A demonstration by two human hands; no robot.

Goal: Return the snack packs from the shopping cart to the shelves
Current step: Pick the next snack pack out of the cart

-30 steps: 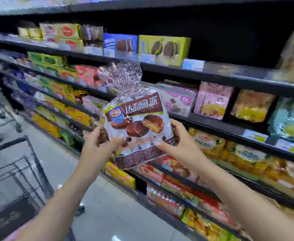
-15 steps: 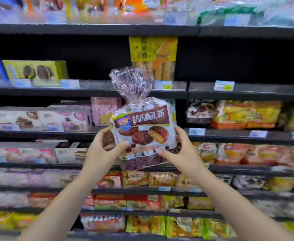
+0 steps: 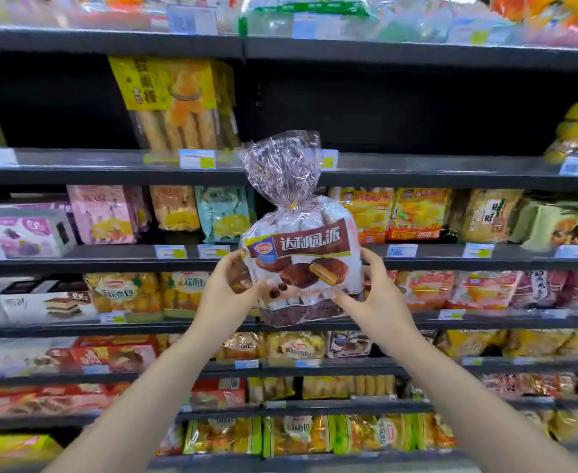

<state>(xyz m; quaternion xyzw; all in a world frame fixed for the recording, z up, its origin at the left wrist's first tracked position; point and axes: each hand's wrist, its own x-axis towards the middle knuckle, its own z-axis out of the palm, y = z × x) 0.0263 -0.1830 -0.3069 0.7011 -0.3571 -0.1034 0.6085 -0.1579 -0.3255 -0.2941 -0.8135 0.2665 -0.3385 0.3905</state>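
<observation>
Shelves (image 3: 417,257) behind upright snack pack (image 3: 301,264)

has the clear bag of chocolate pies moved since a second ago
Cannot tell: the clear crinkly bag of chocolate pies now fronts different black metal shelves, but the head camera swung, while both hands grip it alike.

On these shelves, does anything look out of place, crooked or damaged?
Only a little. The tall yellow pack on the upper shelf leans left and stands alone there beside a dark empty stretch. The chocolate pie bag, held by the left hand and right hand, looks intact.
</observation>
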